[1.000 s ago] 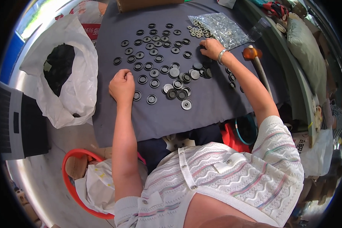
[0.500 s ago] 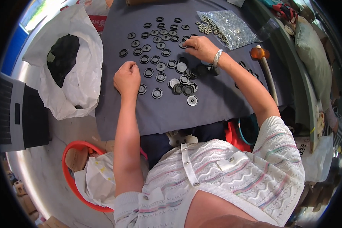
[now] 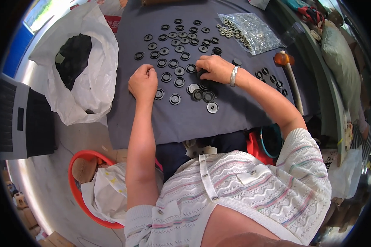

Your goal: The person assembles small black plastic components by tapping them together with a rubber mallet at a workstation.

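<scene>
Many black round discs with raised rings [image 3: 179,71] lie spread in loose rows on a grey cloth. My left hand [image 3: 144,83] rests closed at the left edge of the rows, close to a disc [image 3: 159,94]; what its fingers hold, if anything, is hidden. Over the near pile of discs [image 3: 197,95], my right hand [image 3: 215,69] has its thumb and fingers around a black disc [image 3: 201,74], partly covered by the hand. One disc with a pale face [image 3: 212,107] sits at the pile's near end. A small stack [image 3: 217,50] stands just beyond my right hand.
A clear bag of small metal rings [image 3: 257,35] lies at the far right, some spilled out. An orange-headed mallet [image 3: 285,59] and a smaller group of black rings [image 3: 272,78] are at right. Left of the table stands a white sack [image 3: 99,82]; a red basket [image 3: 74,181] sits below.
My right hand has come back toward me from the far right of the rows, leaving a disc lying there, to the near pile. My left hand stays in place. The view has shifted slightly.
</scene>
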{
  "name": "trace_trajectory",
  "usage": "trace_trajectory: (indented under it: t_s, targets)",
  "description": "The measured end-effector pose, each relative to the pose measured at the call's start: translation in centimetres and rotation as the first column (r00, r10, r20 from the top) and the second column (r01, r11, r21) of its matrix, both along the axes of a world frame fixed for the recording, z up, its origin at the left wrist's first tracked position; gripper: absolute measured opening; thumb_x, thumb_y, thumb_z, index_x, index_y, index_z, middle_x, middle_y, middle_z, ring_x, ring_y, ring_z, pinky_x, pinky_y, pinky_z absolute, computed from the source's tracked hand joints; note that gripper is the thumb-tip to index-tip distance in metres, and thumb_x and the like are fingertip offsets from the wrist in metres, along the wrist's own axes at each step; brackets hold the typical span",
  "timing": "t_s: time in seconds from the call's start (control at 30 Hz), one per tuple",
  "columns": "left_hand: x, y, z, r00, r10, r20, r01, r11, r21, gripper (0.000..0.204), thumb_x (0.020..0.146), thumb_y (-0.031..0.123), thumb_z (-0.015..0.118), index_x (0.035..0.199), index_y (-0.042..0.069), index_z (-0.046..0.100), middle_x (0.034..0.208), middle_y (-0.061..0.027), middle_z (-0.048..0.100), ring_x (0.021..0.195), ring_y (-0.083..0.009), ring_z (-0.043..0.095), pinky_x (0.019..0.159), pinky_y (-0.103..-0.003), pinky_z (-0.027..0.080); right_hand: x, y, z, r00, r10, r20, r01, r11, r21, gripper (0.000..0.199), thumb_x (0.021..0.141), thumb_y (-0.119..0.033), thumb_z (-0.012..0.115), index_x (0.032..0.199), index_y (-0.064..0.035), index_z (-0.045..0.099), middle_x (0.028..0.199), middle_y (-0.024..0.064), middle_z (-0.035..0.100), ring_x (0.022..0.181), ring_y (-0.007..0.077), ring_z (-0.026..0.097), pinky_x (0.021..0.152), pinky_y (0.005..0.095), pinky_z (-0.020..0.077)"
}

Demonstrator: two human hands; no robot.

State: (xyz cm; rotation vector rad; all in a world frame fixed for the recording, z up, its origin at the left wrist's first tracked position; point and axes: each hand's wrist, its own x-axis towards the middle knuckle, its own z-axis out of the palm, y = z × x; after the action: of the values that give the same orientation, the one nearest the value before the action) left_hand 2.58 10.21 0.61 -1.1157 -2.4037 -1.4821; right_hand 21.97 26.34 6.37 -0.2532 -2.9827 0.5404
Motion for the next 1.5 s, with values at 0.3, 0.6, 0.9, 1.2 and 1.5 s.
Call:
trace_trajectory:
  t_s: [0.3,0.6,0.9,1.2,1.5]
  targets:
    - [-0.3,0.0,-0.4,1.000,0.015,-0.016,-0.015,1.000,-0.006,0.011,0.076,0.016,0.060,0.081,0.010,0.068,0.074,-0.0064,0.066,0.067,-0.0270,0.063,0.060,-0.037,0.047,-1.6,3.6,1.1,0.955,-0.268,0.124,0.291,0.786,-0.546,0.010,0.078,-0.006,0.069,0.086,-0.0020,0.063,0.074,0.0016,0.060,0.060,0.0116,0.058,0.057,0.0277,0.0485]
    - [-0.3,0.2,-0.1,1.000,0.019,-0.025,-0.019,1.000,0.002,0.011,0.076,0.016,0.060,0.080,0.010,0.068,0.073,-0.0070,0.065,0.067,-0.0275,0.063,0.060,-0.037,0.047,-1.8,4.6,-1.9,0.987,-0.039,-0.153,0.074,0.970,0.231,0.006,0.076,-0.010,0.063,0.078,-0.0045,0.064,0.084,0.0102,0.061,0.079,0.0312,0.062,0.070,0.0391,0.0513]
    - [-0.2,0.1,-0.2,1.000,0.010,0.008,-0.010,1.000,0.025,0.011,0.077,0.015,0.061,0.081,0.009,0.069,0.073,-0.0069,0.066,0.066,-0.0260,0.063,0.060,-0.036,0.048,-5.6,5.4,-1.6,0.958,-0.225,-0.175,0.266,0.929,0.259,0.022,0.081,-0.011,0.057,0.099,-0.0111,0.068,0.092,0.0130,0.063,0.089,0.0321,0.062,0.078,0.0415,0.0504]
    - [-1.5,0.3,-0.3,0.985,0.068,0.159,-0.108,0.961,0.253,0.009,0.076,0.009,0.063,0.080,0.004,0.069,0.061,-0.0057,0.062,0.054,-0.0143,0.058,0.054,-0.028,0.046,-5.0,4.7,-2.3,0.972,-0.167,-0.165,0.208,0.938,0.278,0.022,0.080,-0.006,0.055,0.097,-0.0085,0.068,0.090,0.0126,0.060,0.086,0.0322,0.061,0.075,0.0410,0.0505]
    - [-1.9,-0.3,-0.4,0.991,0.105,0.087,-0.126,0.952,0.279,0.010,0.074,0.008,0.063,0.081,0.005,0.069,0.069,-0.0054,0.065,0.058,-0.0169,0.059,0.057,-0.030,0.047,-6.6,1.7,-1.1,0.953,-0.088,-0.290,0.127,0.985,0.119,0.021,0.079,-0.005,0.058,0.096,-0.0076,0.068,0.091,0.0112,0.062,0.085,0.0319,0.062,0.076,0.0396,0.0510]
